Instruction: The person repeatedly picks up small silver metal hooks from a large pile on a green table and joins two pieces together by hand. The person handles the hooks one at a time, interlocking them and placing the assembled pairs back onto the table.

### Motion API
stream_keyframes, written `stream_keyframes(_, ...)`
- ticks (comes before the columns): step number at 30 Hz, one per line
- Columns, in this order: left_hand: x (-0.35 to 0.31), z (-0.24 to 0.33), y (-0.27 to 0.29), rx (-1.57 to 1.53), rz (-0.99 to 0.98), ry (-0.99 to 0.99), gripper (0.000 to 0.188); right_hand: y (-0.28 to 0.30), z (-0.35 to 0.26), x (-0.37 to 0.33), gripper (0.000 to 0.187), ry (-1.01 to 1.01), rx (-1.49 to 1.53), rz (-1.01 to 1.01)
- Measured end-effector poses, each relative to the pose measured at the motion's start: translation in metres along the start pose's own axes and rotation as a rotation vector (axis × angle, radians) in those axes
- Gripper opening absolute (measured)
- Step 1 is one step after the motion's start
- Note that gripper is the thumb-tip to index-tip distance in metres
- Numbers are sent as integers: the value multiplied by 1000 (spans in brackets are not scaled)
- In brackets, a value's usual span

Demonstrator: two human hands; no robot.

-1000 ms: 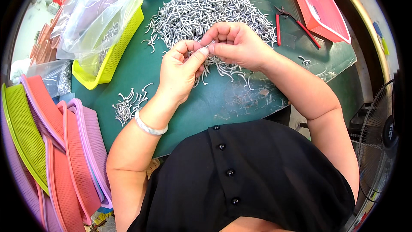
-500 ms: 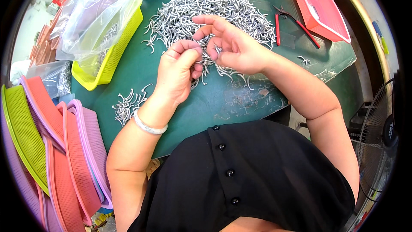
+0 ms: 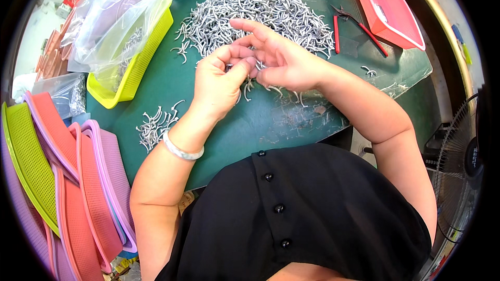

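Holding left hand [image 3: 217, 81] by right hand [image 3: 290, 66], can't tell either grip's state; could, by fumbling, lose something into pile [image 3: 260, 10] at twelve!

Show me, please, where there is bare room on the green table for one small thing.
Green tabletop is bare between bracelet and black shirt, and between lime basket and grey heap. Crowded: grey heap beside right hand.
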State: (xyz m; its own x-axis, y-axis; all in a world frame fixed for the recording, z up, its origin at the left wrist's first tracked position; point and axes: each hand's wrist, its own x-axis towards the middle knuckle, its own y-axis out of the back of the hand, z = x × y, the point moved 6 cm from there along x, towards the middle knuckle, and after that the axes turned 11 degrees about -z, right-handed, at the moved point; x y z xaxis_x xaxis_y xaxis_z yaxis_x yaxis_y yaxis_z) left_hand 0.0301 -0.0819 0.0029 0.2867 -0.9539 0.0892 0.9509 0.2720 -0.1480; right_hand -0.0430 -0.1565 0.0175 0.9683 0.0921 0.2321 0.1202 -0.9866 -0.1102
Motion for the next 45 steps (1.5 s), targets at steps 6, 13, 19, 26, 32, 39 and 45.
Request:
stream_keyframes(6, 0, 5, 13, -41, 128, -130, 10, 9, 1, -1, 57, -143, 175, 46)
stream_keyframes(13, -1, 8, 10, 6, 95, -73, 16, 11, -2, -2, 46, -201, 120, 147)
stream_keyframes(19, -1, 7, 9, 27, 64, -76, 17, 11, -1, -3, 46, -223, 140, 160)
stream_keyframes(26, 0, 10, 6, 71, 60, -94, 12, 12, 2, -3, 46, -240, 204, 130)
stream_keyframes(32, -3, 14, 4, 202, 83, -169, 12, 9, 3, -3, 45, -245, 241, 102)
stream_keyframes(39, -8, 23, 3, 499, 89, -347, 13, 11, 7, -4, 42, -241, 262, 98)
stream_keyframes(45, -8, 24, 8, 308, 154, -260, 12, 12, 4, -3, 41, -270, 283, 125)
